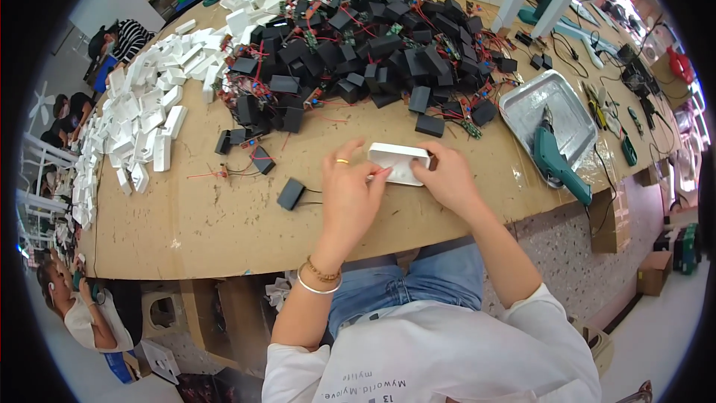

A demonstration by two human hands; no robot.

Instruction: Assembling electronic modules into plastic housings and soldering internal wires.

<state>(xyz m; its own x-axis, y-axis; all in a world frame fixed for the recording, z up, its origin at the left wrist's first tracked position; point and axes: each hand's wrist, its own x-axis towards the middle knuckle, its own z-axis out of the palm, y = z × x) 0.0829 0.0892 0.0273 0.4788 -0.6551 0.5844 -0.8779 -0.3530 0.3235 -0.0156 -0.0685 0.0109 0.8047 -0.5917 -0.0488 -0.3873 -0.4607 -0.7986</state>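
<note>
My right hand (pixel 451 179) grips a shallow white plastic case (pixel 399 153) by its right end, fingers behind and thumb on the open inner side. At the case's left end is my left hand (pixel 350 190), its thumb and index finger pinched together at the inside of the case. What that pinch holds, if anything, is hidden by the fingers. A black box-shaped block (pixel 291 193) lies on the table left of my left hand. Dark wires lead from it toward that hand and pass out of sight beneath it.
Beyond my hands rises a large heap of black blocks (pixel 350 52) with red wires and green circuit boards. White cases (pixel 149 112) are piled at the left. A metal tray (pixel 548 93) holds a green glue gun (pixel 550 153) at right, near pliers (pixel 595 108). Other people sit at far left.
</note>
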